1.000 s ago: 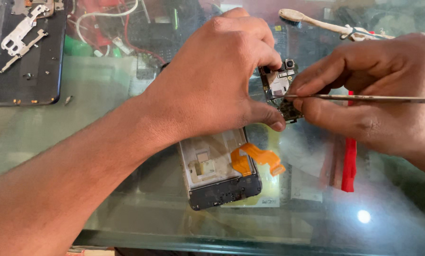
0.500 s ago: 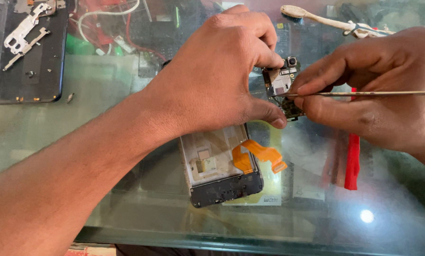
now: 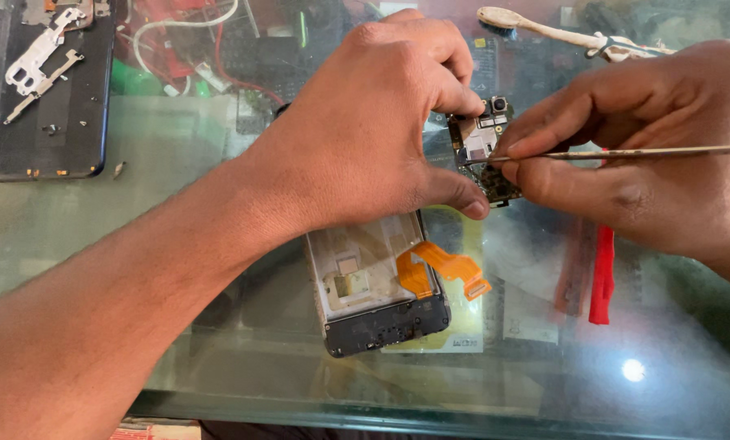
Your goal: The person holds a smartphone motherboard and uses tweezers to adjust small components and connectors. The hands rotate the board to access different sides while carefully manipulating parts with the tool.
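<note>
My left hand [image 3: 373,130] reaches across an opened phone frame [image 3: 373,285] on the glass top and pinches a small circuit board [image 3: 483,151] with a camera module between forefinger and thumb. My right hand [image 3: 650,163] holds thin metal tweezers [image 3: 625,152] whose tip touches the board. An orange flex cable [image 3: 438,269] sticks out from the frame's right side. The frame's upper part is hidden under my left hand.
A dark phone back panel [image 3: 47,106] with loose metal brackets [image 3: 35,53] lies at the far left. A red plastic pry tool [image 3: 602,277] lies under my right hand. A light-coloured brush [image 3: 544,28] rests at the top. Cables and parts show beneath the glass [image 3: 177,212].
The view has shifted slightly; both hands hold the same grip on the board and tweezers, with no clear movement of the parts.
</note>
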A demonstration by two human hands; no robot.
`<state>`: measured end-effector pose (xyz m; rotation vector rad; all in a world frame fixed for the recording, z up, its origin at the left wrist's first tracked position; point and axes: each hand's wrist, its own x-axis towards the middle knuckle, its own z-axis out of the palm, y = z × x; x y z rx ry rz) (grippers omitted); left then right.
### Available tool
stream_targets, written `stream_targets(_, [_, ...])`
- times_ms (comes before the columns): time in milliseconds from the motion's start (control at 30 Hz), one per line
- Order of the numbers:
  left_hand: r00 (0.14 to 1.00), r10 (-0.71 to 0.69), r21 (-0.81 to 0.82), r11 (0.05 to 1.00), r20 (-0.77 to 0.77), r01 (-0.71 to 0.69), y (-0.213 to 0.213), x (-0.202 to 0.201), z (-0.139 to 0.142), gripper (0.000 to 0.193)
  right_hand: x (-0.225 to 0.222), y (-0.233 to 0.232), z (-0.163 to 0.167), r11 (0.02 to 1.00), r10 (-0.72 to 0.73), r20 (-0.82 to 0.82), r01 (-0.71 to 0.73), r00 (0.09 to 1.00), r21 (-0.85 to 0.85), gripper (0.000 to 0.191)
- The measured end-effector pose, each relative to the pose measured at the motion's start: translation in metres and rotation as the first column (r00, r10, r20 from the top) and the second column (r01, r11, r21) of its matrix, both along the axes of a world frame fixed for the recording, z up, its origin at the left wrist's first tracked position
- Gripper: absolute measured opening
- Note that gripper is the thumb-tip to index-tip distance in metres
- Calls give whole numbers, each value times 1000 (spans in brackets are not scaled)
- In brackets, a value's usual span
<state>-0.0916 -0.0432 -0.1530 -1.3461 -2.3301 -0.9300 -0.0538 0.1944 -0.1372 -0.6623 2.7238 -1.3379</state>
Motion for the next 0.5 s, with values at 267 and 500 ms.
stream_targets(267, [1000,-2,-2,1000,-5,2,0,0,-1,65,0,1,4,997,24,-54,-19,998,81,6])
stream_targets(500, [1000,-4,-8,1000,-3,4,0,0,0,64,0,-2,3,998,9,-69,-4,998,70,6])
